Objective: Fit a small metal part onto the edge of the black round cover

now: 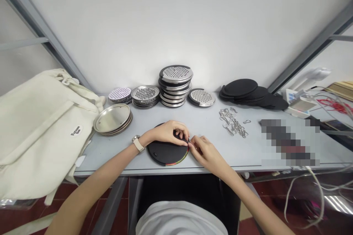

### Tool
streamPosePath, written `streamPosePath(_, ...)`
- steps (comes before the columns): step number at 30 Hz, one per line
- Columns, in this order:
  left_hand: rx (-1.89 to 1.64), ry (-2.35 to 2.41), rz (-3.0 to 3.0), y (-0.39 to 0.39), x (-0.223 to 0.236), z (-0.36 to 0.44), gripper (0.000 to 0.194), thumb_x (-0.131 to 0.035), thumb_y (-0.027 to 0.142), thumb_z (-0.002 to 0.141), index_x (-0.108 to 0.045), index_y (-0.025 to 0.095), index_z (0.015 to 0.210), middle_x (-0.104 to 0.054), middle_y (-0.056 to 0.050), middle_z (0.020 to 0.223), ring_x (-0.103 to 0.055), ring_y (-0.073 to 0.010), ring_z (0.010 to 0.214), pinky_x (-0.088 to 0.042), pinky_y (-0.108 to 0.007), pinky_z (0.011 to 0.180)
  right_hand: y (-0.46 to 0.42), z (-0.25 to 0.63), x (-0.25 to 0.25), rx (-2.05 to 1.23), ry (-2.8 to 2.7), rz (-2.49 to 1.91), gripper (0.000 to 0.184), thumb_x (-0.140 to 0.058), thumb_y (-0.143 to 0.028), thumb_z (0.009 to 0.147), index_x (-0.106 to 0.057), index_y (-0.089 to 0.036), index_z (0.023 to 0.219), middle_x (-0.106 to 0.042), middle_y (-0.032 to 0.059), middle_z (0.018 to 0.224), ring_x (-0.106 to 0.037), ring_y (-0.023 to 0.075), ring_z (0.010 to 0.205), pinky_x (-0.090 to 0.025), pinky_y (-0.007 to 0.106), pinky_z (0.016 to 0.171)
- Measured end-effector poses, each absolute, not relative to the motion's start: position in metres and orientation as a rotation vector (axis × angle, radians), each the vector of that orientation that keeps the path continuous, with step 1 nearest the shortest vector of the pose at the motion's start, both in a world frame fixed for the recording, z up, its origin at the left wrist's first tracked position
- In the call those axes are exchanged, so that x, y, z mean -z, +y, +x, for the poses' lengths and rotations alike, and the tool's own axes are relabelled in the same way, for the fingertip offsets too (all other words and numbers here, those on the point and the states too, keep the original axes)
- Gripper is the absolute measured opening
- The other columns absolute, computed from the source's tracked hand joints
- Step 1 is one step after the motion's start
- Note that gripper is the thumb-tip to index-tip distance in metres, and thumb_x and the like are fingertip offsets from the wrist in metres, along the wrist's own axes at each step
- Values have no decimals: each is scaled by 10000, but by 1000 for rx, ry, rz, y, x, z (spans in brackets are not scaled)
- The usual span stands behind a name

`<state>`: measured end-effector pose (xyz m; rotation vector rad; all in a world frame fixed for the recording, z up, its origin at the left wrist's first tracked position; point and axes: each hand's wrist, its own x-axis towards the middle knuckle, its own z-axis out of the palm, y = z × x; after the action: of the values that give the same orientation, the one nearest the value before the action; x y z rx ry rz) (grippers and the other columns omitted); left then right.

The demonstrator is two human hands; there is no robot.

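the black round disc [162, 153] lies flat on the tabletop [242, 154], near its front edge, with a thin band of red, green and yellow along its lower right rim. the left hand [168, 133] sits on the disc's upper side with its fingers curled over, and a watch [138, 144] is on that wrist. the right hand [204, 150] comes in from the disc's right, its fingertips pressed together in a pinch on a small metal piece [188, 141] at the rim, where the two hands almost meet. the piece is too small to make out.

beyond the disc stands a tall stack of graters [175, 86], with a single grater [202, 97] just to its right and a lower stack of perforated lids [145, 96] to its left. further left of the disc lie plain metal dishes [112, 118] and a cream canvas bag [41, 128]. to the disc's right are a heap of metal clips [233, 123], a pile of black discs [248, 93] behind them, and a pixelated patch [289, 142].
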<state>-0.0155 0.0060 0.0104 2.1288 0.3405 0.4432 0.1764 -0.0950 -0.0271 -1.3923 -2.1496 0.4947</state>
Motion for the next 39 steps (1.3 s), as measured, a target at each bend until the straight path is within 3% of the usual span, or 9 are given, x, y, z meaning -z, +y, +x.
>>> streamPosePath(8,-434,362,2128,5,-12,-15,235,-715,261,740,-658,127,925,-639,-38,827,-539,-106,732,-445,-220,689,-94,176,28,-464,-2189,-1358,207,-347,-243,982,-411,-224,786,-554,18,735,-486,193,711,-399,316,691)
streamPosePath(21,-379,437,2073,7,-11,-14,343,-742,251,721,-622,150,1025,-684,-65,981,-583,-124,837,-415,-233,707,-94,176,23,-430,-2197,-1353,242,-389,-240,963,-402,-229,722,-503,-7,620,-491,181,651,-414,302,655)
streamPosePath(31,-380,430,2074,8,-9,-14,381,-742,252,719,-624,151,1067,-704,-61,944,-622,-134,844,-416,-224,702,-95,176,23,-447,-2199,-1350,287,-316,-260,990,-419,-224,725,-512,2,652,-493,179,671,-414,304,686)
streamPosePath(39,-380,440,2053,9,-7,-13,391,-747,248,714,-622,152,1072,-705,-57,918,-614,-126,815,-409,-216,676,-96,175,25,-528,-2096,-1366,85,-376,-234,957,-424,-235,887,-626,11,726,-535,208,739,-431,336,732)
